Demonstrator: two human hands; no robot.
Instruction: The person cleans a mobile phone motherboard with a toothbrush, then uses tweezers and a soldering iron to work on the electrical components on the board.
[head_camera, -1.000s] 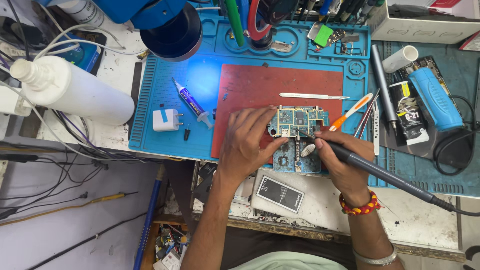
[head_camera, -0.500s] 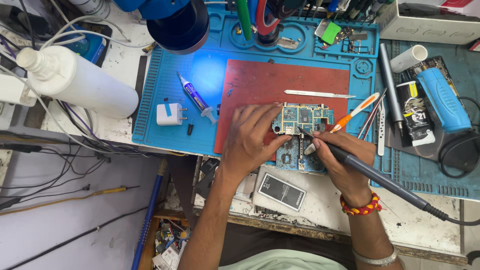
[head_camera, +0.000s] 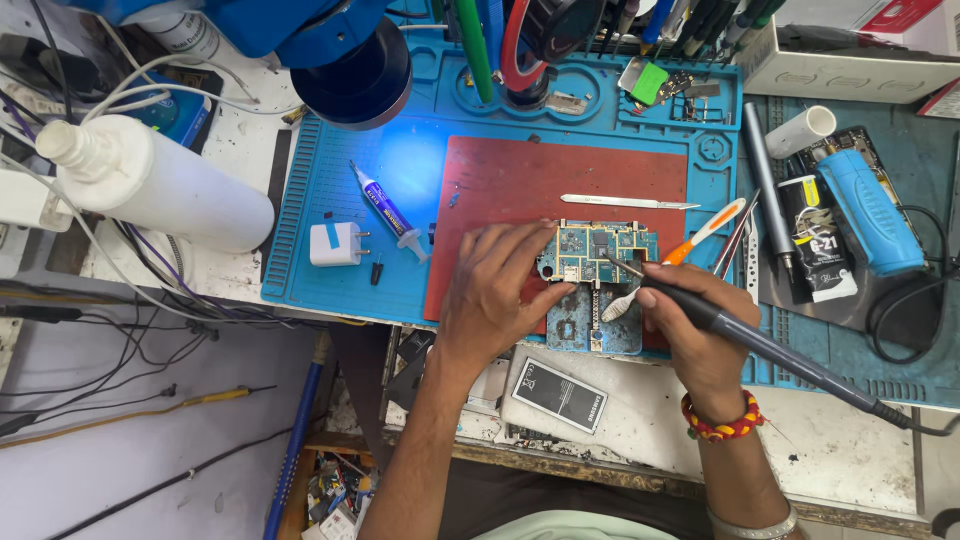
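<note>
Nearest me, at the front edge of the surface, I see a flat dark battery (head_camera: 560, 394) lying loose. Just beyond it my left hand (head_camera: 495, 295) presses its fingertips on the near-left corner of the circuit board (head_camera: 597, 252), which sits on the red mat (head_camera: 560, 185) near its front-right corner. My right hand (head_camera: 695, 325) is clenched around the soldering iron (head_camera: 760, 345), pen-style, its tip touching the board's middle. I judge the soldering step is under way; the next move calls for a steady tip and a firmly pinned board. Farther off lie tweezers (head_camera: 625, 202), a small tube (head_camera: 385, 208) and a white bottle (head_camera: 160, 185) toward the far-left corner
</note>
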